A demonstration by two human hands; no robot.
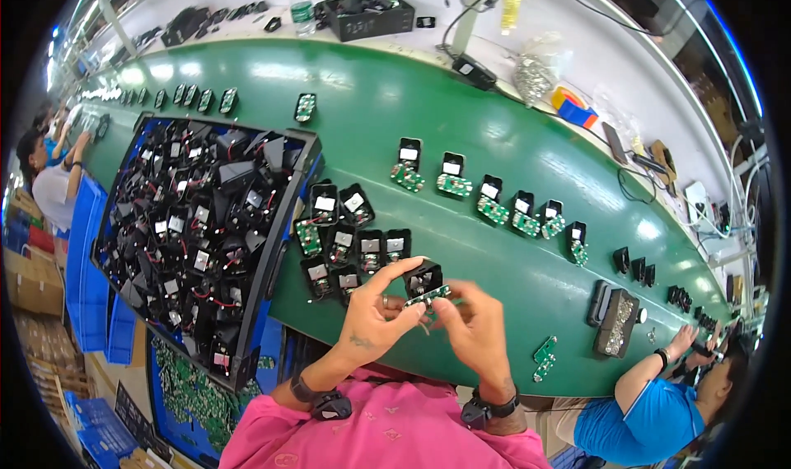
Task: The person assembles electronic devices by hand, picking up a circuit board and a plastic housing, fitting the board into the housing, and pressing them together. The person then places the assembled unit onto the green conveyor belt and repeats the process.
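Here, circuit board (428, 296) held above glossy green worktable (527, 304); white wall (593, 41) behind.

Clear bottle (301, 9), probably a tape dispenser (577, 113), cardboard box (37, 292), blue-shirted person (634, 424)

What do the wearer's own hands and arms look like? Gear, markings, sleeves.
Both the left hand and right hand are ungloved. Left has a ring and a tattoo-like mark near the wrist. Each wrist wears a black strap with a dark, chunky unit. Pink shirt; its sleeves stop short of the straps. No cables visible on either arm.
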